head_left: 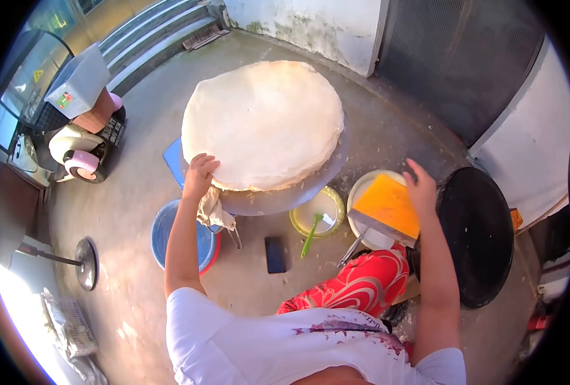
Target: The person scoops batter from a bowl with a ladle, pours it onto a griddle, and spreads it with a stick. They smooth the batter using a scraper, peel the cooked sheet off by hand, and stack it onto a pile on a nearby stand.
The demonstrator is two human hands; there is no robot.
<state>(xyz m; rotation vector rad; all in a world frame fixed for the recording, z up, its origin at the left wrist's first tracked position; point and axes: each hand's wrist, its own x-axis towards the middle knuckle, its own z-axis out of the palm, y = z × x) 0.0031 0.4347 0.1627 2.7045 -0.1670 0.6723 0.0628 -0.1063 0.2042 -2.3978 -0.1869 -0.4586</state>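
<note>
A thick, round stack of pale, thin flatbreads (pixel 262 125) rests on a wide grey round board (pixel 272 200). My left hand (pixel 201 173) is at its near left edge, fingers stretched onto the dough-coloured surface. Just below that hand hangs a crumpled cream cloth (pixel 213 210). My right hand (pixel 421 187) is raised on the right with fingers apart. Beside it, an orange slab-like tool with a grey edge (pixel 387 202) lies over a white bowl (pixel 359 186). I cannot see any grip on the orange tool.
A blue basin (pixel 169 237) stands at left, a phone (pixel 275 255) on the floor. A green-handled brush (pixel 310 239) lies across a yellow-rimmed bowl (pixel 296 221). At right is a large black round pan (pixel 476 237). A scooter (pixel 73 144) and steps (pixel 160 45) are farther back.
</note>
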